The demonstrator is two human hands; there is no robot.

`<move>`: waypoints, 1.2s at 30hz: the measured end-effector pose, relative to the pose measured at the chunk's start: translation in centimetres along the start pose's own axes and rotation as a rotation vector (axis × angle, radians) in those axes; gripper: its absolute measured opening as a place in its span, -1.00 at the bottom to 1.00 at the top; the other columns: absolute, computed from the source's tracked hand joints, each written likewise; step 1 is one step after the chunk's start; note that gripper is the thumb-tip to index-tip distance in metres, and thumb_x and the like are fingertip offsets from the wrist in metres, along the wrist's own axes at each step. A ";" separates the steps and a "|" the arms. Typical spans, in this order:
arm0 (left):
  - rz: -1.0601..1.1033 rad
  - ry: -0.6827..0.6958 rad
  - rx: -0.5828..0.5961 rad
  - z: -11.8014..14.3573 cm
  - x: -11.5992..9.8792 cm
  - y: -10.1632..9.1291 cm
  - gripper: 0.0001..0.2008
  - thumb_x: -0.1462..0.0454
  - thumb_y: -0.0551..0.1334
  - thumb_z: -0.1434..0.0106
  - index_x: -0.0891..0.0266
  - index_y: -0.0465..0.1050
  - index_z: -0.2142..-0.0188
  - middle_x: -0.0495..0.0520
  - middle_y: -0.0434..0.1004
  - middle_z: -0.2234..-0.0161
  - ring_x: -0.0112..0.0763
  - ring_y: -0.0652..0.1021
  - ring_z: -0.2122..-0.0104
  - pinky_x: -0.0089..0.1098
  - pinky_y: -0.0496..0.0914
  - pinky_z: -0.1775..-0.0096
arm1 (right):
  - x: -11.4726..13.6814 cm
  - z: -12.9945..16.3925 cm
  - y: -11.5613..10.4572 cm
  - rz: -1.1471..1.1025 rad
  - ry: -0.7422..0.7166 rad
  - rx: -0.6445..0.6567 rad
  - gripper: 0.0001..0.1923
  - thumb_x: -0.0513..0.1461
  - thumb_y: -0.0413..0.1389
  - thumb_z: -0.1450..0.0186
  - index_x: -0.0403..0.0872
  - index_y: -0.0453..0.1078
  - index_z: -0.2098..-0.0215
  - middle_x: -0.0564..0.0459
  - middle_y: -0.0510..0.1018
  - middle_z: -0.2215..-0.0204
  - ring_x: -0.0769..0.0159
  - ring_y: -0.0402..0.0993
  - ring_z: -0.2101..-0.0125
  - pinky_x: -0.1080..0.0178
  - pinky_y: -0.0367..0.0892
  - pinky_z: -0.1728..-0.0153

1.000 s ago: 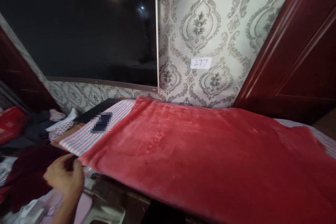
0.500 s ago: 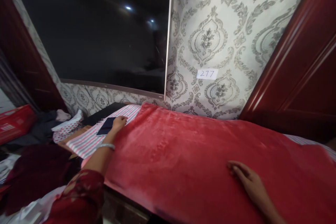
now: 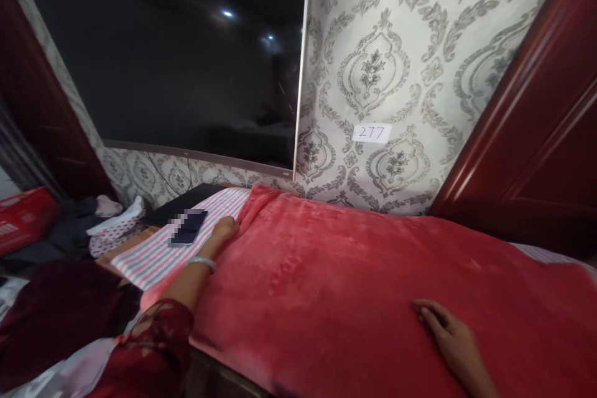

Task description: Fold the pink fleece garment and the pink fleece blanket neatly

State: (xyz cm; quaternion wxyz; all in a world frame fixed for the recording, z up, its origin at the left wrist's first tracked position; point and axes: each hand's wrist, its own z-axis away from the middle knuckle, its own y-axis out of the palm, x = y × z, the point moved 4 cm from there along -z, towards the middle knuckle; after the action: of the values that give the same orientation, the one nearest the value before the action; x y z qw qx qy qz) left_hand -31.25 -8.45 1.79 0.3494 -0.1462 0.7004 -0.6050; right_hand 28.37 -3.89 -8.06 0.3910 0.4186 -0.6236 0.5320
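A plush red blanket (image 3: 326, 273) covers most of the long surface in front of me, over a striped cloth (image 3: 153, 255) in pink, grey and white that shows at the left. My left hand (image 3: 226, 230) is closed on the blanket's left edge, which bunches into a fold beside the knuckles; the fingertips are hidden. A dark phone (image 3: 193, 227), partly blurred out, lies on the striped cloth just left of that hand. Over the blanket's right half, my right hand (image 3: 452, 336) is loosely curled, thumb apart from the fingers, with nothing visible in it.
A large black television (image 3: 177, 62) hangs on the patterned wall, with a paper (image 3: 372, 132) marked 277 to its right. Dark red door frames stand at both sides. Clothes (image 3: 56, 317) and a red bag (image 3: 28, 217) are heaped at the left.
My left hand has moved right, away from the phone, to the blanket's edge, where a fold now bunches up. My right hand sits slightly lower in view.
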 end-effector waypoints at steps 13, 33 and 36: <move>-0.121 -0.005 -0.178 -1.0 1.8 -2.6 -0.67 0.41 0.05 -0.28 0.45 0.44 0.02 0.50 0.58 0.11 0.01 0.60 0.07 -0.23 0.42 0.15 | 1.0 0.4 0.1 0.003 -0.056 -0.002 -0.59 0.09 0.17 0.06 -0.01 0.57 0.41 -0.09 0.68 0.38 0.04 0.63 0.35 0.10 0.54 0.27; -0.075 0.123 -0.172 -10.1 -6.7 -0.2 -0.64 0.35 0.11 -0.26 0.38 0.51 0.00 0.45 0.54 -0.02 0.07 0.52 -0.05 -0.14 0.40 0.03 | -0.4 0.1 -0.1 0.110 -0.082 -0.057 -0.57 0.14 0.18 0.01 0.03 0.61 0.40 -0.08 0.69 0.37 0.03 0.64 0.35 0.15 0.57 0.30; -0.073 0.068 -0.136 -11.8 -6.9 1.0 -0.61 0.30 0.17 -0.25 0.39 0.46 -0.05 0.50 0.53 -0.01 0.15 0.52 -0.05 -0.11 0.40 0.06 | -1.1 0.1 -0.4 0.151 -0.073 -0.077 -0.57 0.15 0.17 0.00 0.05 0.63 0.40 -0.05 0.69 0.35 0.02 0.65 0.34 0.17 0.57 0.32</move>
State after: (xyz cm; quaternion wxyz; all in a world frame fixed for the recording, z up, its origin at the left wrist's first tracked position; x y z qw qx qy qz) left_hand -34.02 4.89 3.29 0.2923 -0.1745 0.7456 -0.5729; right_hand 29.12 -3.91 -8.96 0.3426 0.3740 -0.6873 0.5200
